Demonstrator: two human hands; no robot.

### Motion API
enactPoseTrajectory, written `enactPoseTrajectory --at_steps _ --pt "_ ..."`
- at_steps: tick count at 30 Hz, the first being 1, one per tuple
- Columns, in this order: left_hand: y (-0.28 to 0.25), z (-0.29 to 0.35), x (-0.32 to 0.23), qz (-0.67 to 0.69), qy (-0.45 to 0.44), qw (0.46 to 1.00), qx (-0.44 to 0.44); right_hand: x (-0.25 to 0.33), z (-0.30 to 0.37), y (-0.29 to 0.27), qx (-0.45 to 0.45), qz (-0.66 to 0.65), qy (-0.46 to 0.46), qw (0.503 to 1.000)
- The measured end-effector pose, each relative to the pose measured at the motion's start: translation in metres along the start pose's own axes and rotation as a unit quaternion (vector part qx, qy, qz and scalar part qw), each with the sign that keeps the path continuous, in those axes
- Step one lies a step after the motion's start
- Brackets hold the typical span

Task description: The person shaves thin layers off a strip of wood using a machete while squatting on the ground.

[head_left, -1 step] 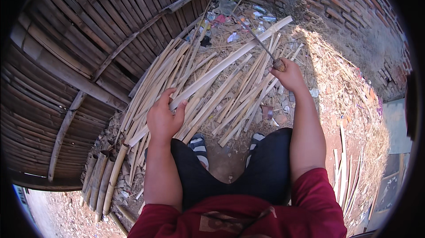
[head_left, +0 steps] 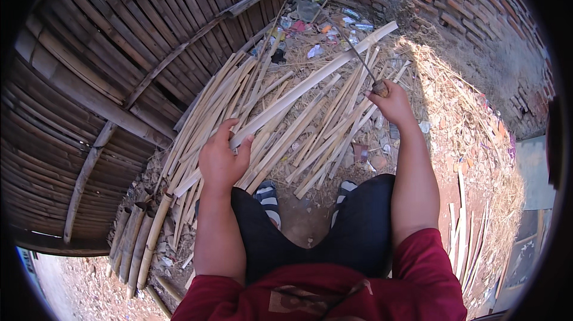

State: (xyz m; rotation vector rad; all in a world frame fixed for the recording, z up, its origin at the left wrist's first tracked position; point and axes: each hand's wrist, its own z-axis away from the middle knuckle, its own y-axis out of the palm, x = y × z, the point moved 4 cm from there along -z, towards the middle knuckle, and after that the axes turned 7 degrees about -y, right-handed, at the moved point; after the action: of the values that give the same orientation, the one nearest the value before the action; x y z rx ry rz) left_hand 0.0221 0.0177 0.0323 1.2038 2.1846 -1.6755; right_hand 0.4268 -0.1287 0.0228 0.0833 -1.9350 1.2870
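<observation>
A long split bamboo strip (head_left: 292, 95) slants from beside my left forearm up to the far right, over a pile of other strips. My left hand (head_left: 224, 157) is closed round its lower part, thumb on one side and fingers on the other. My right hand (head_left: 392, 104) grips the brown handle of a long-bladed knife (head_left: 358, 55). Its thin dark blade points away and to the left, crossing over the far part of the strip in this view. Whether blade and strip touch, I cannot tell.
Loose bamboo strips (head_left: 304, 124) cover the ground ahead. A bamboo slat wall (head_left: 77, 91) stands left, and a brick wall (head_left: 471, 16) far right. Thick bamboo poles (head_left: 136, 246) lie at lower left. Litter (head_left: 315, 51) fills the far corner. My feet (head_left: 268, 201) are close by.
My right hand has shifted slightly right, and the knife's tip has swung a little to the right. The strip's far end has moved slightly right; my left hand keeps its hold.
</observation>
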Motion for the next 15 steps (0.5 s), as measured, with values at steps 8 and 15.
enactPoseTrajectory --at_steps 8,15 --pt "0.007 0.005 -0.002 0.027 0.0 1.0 0.011 0.057 0.016 0.041 0.084 0.035 -0.172 0.981" --pt "0.005 0.004 0.002 0.07 0.004 0.997 0.021 0.098 0.032 0.048 0.1 0.069 -0.24 0.963"
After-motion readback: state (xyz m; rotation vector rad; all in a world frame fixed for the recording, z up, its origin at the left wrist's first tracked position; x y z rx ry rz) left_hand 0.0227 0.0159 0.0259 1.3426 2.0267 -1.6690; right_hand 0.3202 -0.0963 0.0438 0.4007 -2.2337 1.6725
